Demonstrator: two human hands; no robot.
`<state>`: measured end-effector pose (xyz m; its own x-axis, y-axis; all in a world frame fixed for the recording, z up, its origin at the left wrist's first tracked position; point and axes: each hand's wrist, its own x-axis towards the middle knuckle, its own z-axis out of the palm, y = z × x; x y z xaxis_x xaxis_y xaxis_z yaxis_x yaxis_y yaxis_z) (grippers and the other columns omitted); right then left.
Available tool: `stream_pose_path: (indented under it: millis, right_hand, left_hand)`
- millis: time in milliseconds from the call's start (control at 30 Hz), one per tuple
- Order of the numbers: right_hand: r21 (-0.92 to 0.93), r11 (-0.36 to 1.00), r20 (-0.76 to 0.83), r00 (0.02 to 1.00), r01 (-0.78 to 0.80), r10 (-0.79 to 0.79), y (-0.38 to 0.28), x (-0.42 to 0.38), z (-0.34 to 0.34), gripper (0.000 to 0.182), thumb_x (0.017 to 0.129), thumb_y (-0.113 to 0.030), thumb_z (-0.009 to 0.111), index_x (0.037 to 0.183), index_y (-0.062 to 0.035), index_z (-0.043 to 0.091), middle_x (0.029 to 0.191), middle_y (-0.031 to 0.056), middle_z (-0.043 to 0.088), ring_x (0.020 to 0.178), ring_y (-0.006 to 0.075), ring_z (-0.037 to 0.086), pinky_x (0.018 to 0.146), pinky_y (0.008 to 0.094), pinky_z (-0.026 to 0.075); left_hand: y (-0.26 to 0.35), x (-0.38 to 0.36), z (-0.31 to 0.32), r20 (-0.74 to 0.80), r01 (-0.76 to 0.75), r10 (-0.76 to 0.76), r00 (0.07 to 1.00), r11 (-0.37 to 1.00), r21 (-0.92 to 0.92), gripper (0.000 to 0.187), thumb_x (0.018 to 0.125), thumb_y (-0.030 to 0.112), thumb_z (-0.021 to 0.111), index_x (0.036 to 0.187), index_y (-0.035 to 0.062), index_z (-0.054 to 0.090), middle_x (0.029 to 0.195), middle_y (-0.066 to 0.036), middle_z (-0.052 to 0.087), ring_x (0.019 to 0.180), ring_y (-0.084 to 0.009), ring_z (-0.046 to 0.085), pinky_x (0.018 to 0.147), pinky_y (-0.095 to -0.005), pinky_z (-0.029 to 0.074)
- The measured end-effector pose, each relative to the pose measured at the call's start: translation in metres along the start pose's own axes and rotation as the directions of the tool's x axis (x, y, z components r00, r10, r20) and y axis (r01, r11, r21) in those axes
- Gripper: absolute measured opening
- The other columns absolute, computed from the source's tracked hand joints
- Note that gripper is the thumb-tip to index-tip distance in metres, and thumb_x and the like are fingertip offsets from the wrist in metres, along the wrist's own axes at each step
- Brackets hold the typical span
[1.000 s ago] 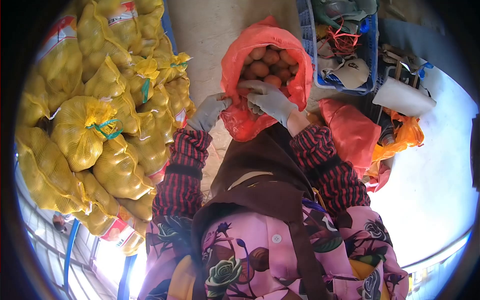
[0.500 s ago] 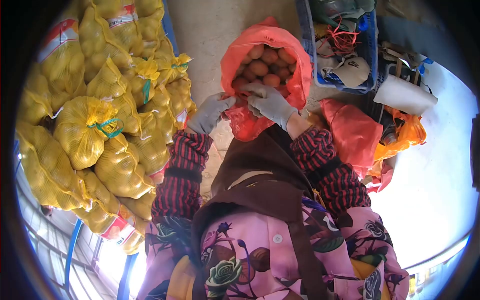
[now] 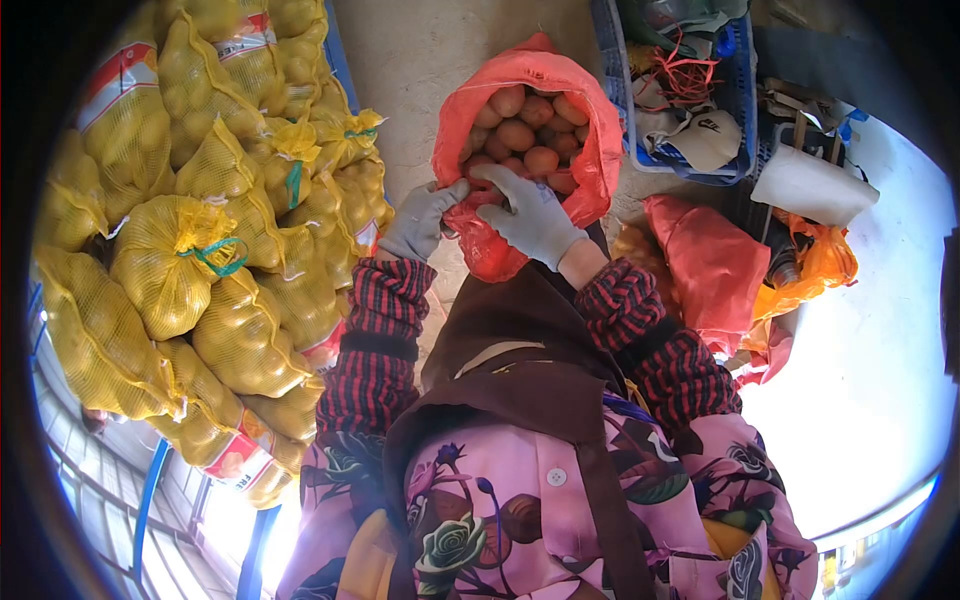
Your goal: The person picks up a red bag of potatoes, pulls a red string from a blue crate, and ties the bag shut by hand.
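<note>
- Peering into the red bag, we see only the uppermost layer of its round brown produce; what lies deeper is covered.
- Bunched plastic makes the fingertips of our left hand hard to make out; yellow mesh bags at left are cut off by the dark lens edge, and glare swallows detail at far right.
- Thin and crinkled, the red bag gapes wide at the mouth, a loose fold drooping on its near side.
- Gray-gloved, our left hand pinches the plastic at the bag's near left edge.
- Gloved alike, our right hand lies over the near rim, thumb and forefinger apart; whether it grips, we cannot tell.
- Directly ahead of us, the bag touches both hands, its mouth beyond the fingers, a blue crate near its right side.
</note>
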<state>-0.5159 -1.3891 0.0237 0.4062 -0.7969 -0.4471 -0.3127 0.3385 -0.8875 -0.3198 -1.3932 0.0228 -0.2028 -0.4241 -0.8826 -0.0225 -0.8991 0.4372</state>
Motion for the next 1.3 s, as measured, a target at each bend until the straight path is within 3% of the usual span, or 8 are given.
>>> stream_pose_path:
  millis: [100, 267, 467, 533, 600, 867, 1033, 1300]
  right_hand:
    - [-0.21, 0.958, -0.119, 0.967, 0.196, -0.223, 0.006, 0.001, 0.007, 0.025, 0.08, -0.014, 0.059, 0.104, -0.01, 0.056, 0.091, 0.0133, 0.062, 0.082, 0.0322, 0.06, 0.068, 0.0402, 0.047]
    - [-0.409, 0.874, -0.142, 0.928, 0.261, -0.344, 0.008, 0.007, 0.01, 0.018, 0.078, -0.014, 0.062, 0.094, -0.0109, 0.056, 0.085, 0.0096, 0.061, 0.076, 0.0304, 0.06, 0.062, 0.0394, 0.047]
    - [-0.204, 0.967, -0.213, 0.957, 0.152, -0.196, 0.001, 0.017, 0.002, 0.008, 0.08, -0.013, 0.062, 0.086, -0.0082, 0.06, 0.074, 0.0087, 0.061, 0.065, 0.0259, 0.061, 0.056, 0.0346, 0.047]
    - [0.09, 0.984, -0.083, 0.984, -0.152, 0.16, -0.01, 0.02, -0.003, 0.011, 0.08, -0.018, 0.059, 0.082, -0.0075, 0.06, 0.075, 0.0117, 0.062, 0.069, 0.029, 0.061, 0.061, 0.0402, 0.047]
    - [0.066, 0.992, -0.086, 0.989, -0.112, 0.117, -0.006, 0.023, 0.005, 0.011, 0.08, -0.018, 0.059, 0.082, -0.0074, 0.06, 0.076, 0.0118, 0.063, 0.07, 0.0291, 0.061, 0.061, 0.0393, 0.047]
    - [0.179, 0.977, -0.045, 0.991, -0.117, 0.127, -0.006, 0.032, 0.024, 0.011, 0.079, -0.018, 0.06, 0.083, -0.0076, 0.061, 0.079, 0.0116, 0.064, 0.073, 0.0298, 0.062, 0.064, 0.0378, 0.047]
    - [-0.023, 0.994, -0.081, 0.991, -0.104, 0.102, 0.002, 0.035, 0.034, 0.012, 0.08, -0.021, 0.058, 0.085, -0.0111, 0.062, 0.081, 0.0117, 0.064, 0.078, 0.0319, 0.062, 0.066, 0.0408, 0.048]
    - [-0.037, 0.993, -0.028, 0.994, -0.109, 0.108, 0.005, 0.038, 0.033, 0.013, 0.08, -0.022, 0.057, 0.086, -0.012, 0.063, 0.082, 0.0123, 0.065, 0.08, 0.0325, 0.062, 0.067, 0.0414, 0.048]
  left_hand:
    - [-0.007, 0.006, -0.001, -0.037, -0.01, 0.007, 0.999, 0.996, -0.086, 0.029, 0.088, 0.034, 0.062, 0.103, 0.0086, 0.064, 0.081, 0.003, 0.064, 0.063, -0.0041, 0.057, 0.052, -0.0189, 0.042]
    - [-0.004, 0.001, -0.002, -0.033, 0.038, -0.041, 0.999, 0.995, -0.094, 0.03, 0.089, 0.035, 0.06, 0.102, 0.0081, 0.063, 0.083, 0.002, 0.064, 0.064, -0.0054, 0.057, 0.054, -0.0196, 0.043]
    - [-0.006, -0.01, -0.008, -0.004, -0.073, 0.073, 0.997, 0.992, -0.103, 0.03, 0.093, 0.031, 0.053, 0.108, 0.0059, 0.061, 0.091, -0.001, 0.064, 0.073, -0.0072, 0.059, 0.058, -0.0215, 0.045]
    - [-0.009, -0.017, -0.011, -0.016, -0.085, 0.084, 0.996, 0.992, -0.095, 0.03, 0.095, 0.029, 0.049, 0.109, 0.0055, 0.061, 0.092, -0.001, 0.065, 0.074, -0.007, 0.059, 0.059, -0.0217, 0.046]
    - [-0.002, -0.029, -0.01, -0.077, -0.153, 0.159, 0.984, 0.985, 0.079, 0.033, 0.092, 0.028, 0.052, 0.114, 0.0032, 0.056, 0.097, -0.002, 0.064, 0.08, -0.0082, 0.06, 0.061, -0.0227, 0.048]
    - [0.001, -0.042, -0.004, -0.27, -0.125, 0.145, 0.952, 0.988, 0.09, 0.038, 0.09, 0.026, 0.055, 0.119, 0.0012, 0.054, 0.1, -0.004, 0.064, 0.079, -0.0094, 0.061, 0.061, -0.0232, 0.05]
    - [0.002, -0.042, 0.001, -0.295, -0.132, 0.148, 0.944, 0.988, 0.074, 0.035, 0.09, 0.022, 0.057, 0.117, 0.0015, 0.055, 0.097, -0.004, 0.063, 0.077, -0.0083, 0.06, 0.06, -0.0216, 0.05]
    - [0.003, -0.045, 0.01, -0.392, -0.153, 0.196, 0.899, 0.978, 0.139, 0.029, 0.091, 0.025, 0.056, 0.106, 0.0013, 0.059, 0.089, -0.003, 0.062, 0.073, -0.0073, 0.058, 0.06, -0.0228, 0.051]
